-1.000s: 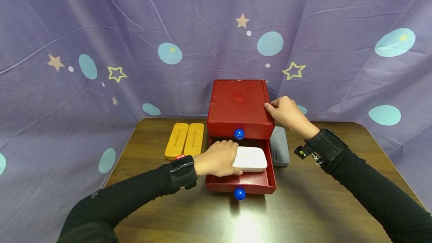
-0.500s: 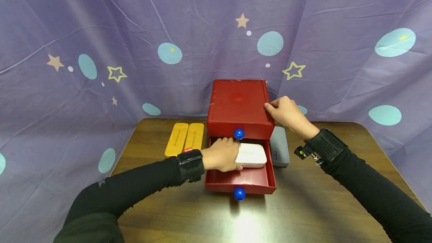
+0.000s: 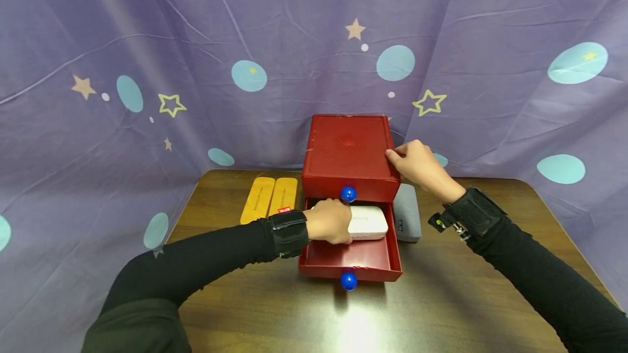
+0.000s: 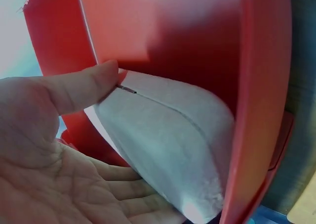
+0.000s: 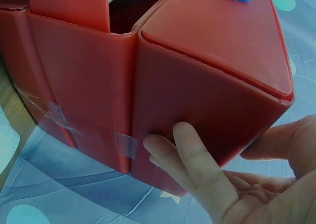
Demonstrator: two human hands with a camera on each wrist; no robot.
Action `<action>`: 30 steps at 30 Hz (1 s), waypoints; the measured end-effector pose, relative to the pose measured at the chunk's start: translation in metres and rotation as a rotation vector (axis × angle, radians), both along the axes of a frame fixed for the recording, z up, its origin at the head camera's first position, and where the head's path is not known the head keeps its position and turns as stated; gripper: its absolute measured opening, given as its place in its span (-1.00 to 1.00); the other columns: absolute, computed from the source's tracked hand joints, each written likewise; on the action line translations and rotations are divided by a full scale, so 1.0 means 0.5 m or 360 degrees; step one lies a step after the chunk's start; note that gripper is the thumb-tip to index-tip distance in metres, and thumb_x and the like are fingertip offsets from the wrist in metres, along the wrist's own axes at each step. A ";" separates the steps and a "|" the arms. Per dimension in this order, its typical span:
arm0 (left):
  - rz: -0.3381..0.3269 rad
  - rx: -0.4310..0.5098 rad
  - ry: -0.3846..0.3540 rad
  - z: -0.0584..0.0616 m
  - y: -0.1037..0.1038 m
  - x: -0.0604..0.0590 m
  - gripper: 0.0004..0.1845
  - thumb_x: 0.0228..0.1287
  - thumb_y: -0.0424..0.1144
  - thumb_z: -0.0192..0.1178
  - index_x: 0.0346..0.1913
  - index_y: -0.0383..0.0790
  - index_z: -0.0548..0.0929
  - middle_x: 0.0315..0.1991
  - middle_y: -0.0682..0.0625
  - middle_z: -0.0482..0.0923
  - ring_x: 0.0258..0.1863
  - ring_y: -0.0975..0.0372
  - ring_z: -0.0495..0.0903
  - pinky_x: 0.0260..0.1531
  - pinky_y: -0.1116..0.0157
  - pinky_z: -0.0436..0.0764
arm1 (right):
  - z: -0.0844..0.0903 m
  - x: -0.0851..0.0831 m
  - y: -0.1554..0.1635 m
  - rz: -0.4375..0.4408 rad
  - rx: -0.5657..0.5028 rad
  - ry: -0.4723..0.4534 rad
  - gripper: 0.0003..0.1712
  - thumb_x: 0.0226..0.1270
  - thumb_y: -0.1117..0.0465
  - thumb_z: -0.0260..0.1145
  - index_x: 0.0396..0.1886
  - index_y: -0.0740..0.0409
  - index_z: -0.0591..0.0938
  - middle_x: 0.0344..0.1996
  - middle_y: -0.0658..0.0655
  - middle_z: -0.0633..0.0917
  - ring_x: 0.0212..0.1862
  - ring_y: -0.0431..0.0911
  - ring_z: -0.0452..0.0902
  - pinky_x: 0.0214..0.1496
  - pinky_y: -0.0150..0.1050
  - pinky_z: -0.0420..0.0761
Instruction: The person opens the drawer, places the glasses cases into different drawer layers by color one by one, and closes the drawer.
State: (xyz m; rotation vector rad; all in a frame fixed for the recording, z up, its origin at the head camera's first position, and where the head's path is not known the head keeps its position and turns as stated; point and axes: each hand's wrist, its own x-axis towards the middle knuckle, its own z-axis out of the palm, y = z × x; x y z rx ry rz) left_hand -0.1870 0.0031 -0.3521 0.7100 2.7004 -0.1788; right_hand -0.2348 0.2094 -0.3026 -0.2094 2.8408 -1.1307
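Observation:
A red box of stacked drawers stands on the table, with its lower drawer pulled out. In that drawer is a white glasses case; its long seam shows in the left wrist view. My left hand grips the left end of the case, thumb on the near side and fingers round the far side. At the box's right top edge rests my right hand. In the right wrist view, its straight fingers touch the side wall while the thumb lies over the top edge.
Two yellow cases lie side by side left of the box. A grey glasses case lies along its right side. Blue knobs stick out from the drawer fronts. A purple patterned curtain hangs behind the table.
My left hand and the white glasses case have moved a little farther back inside the drawer, toward the upper section. The right hand has stayed at the box's edge.

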 end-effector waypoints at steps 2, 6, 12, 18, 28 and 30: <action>0.0013 -0.0042 0.0011 -0.003 0.003 0.000 -0.51 0.23 0.12 0.37 -0.01 -0.21 0.71 -0.10 -0.08 0.69 -0.14 0.13 0.64 -0.13 0.20 0.69 | 0.000 0.000 0.000 -0.0002 0.0000 0.0004 -0.52 0.62 0.12 0.08 -0.10 0.47 0.72 -0.52 0.17 0.73 -0.54 -0.20 0.60 -0.49 -0.39 0.58; 0.0017 -0.0130 0.0029 -0.012 0.007 -0.002 -0.47 0.29 0.14 0.32 0.09 -0.23 0.67 0.01 -0.10 0.68 -0.01 0.10 0.64 0.01 0.19 0.65 | -0.003 -0.001 0.001 0.0000 0.0031 0.0037 -0.52 0.61 0.11 0.08 -0.17 0.44 0.74 -0.59 0.12 0.70 -0.57 -0.18 0.56 -0.52 -0.36 0.53; 0.0061 -0.0200 0.0007 -0.018 0.009 -0.005 -0.42 0.33 0.14 0.28 0.19 -0.24 0.63 0.09 -0.10 0.63 0.07 0.09 0.60 0.10 0.18 0.61 | -0.005 -0.002 0.003 0.0013 0.0048 0.0058 -0.52 0.61 0.11 0.08 -0.23 0.42 0.75 -0.64 0.08 0.67 -0.56 -0.12 0.56 -0.53 -0.35 0.47; 0.0165 -0.0186 -0.0038 -0.013 0.015 -0.007 -0.47 0.32 0.09 0.30 0.15 -0.25 0.64 0.02 -0.09 0.63 -0.08 0.13 0.58 -0.01 0.19 0.65 | -0.003 -0.001 0.002 -0.0001 0.0083 0.0079 -0.52 0.61 0.10 0.07 -0.18 0.41 0.75 -0.60 0.11 0.69 -0.48 -0.02 0.62 -0.50 -0.34 0.48; 0.0244 -0.0223 -0.0024 -0.009 0.029 -0.009 -0.71 0.27 -0.08 0.31 -0.08 -0.20 0.73 -0.12 -0.04 0.68 -0.26 0.19 0.53 -0.18 0.26 0.63 | -0.005 -0.003 -0.003 -0.0029 0.0116 0.0118 -0.52 0.60 0.09 0.09 -0.12 0.43 0.75 -0.55 0.13 0.73 -0.48 -0.13 0.57 -0.44 -0.32 0.47; 0.0211 -0.0245 -0.0009 -0.011 0.029 -0.009 -0.71 0.28 -0.09 0.30 -0.06 -0.18 0.74 -0.07 -0.04 0.69 -0.22 0.19 0.56 -0.14 0.26 0.63 | -0.006 -0.004 -0.002 -0.0030 0.0117 0.0122 -0.52 0.60 0.09 0.09 -0.12 0.43 0.75 -0.55 0.13 0.72 -0.49 -0.16 0.55 -0.45 -0.32 0.46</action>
